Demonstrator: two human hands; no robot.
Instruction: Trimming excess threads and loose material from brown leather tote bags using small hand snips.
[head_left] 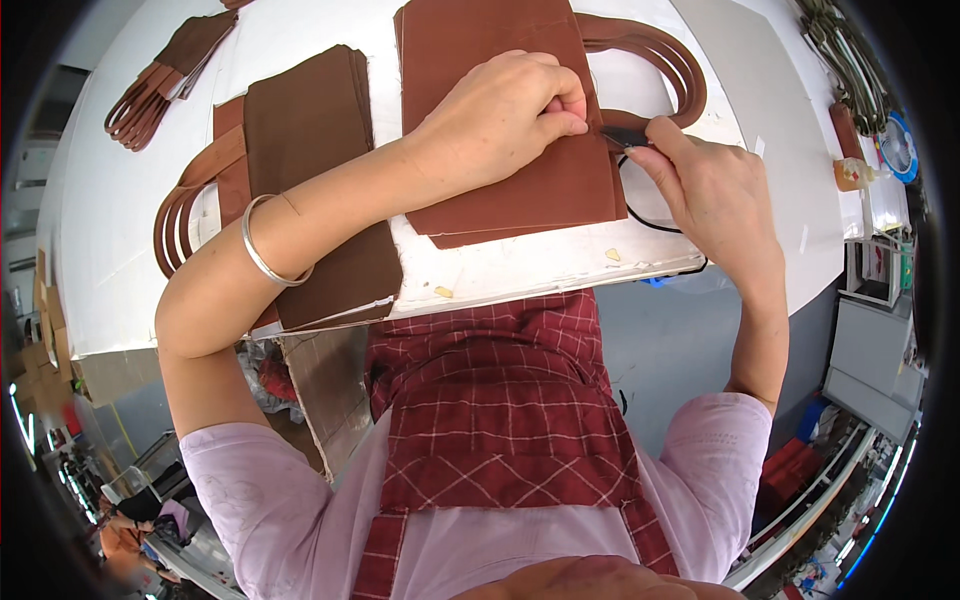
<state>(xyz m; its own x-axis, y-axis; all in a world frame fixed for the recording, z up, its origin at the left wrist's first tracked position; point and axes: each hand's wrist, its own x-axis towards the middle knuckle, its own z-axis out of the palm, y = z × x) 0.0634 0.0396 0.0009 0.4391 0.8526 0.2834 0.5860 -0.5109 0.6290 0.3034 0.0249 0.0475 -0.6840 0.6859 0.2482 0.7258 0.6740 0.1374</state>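
Note:
A stack of rust-brown panels (510, 195) lies near the table edge, with looped brown straps (680, 70) at its upper right. Over the stack, my left hand (510, 115) is closed, fingertips pinched at the right edge; what they hold is too small to make out. My right hand (705, 190) grips a small black pointed tool (625, 136) between thumb and index finger, its tip at that edge by my left fingers. A thin black cord (645, 222) curves below the tool. A darker brown folded stack (300, 110) lies under my left forearm, beside more straps (170, 230).
The white table (500, 260) holds a strap bundle (150, 100) at top left. At right are olive straps (845, 60), a small blue fan (898, 145), an orange container (850, 175) and a grey cabinet (870, 360). People (130, 540) are at lower left.

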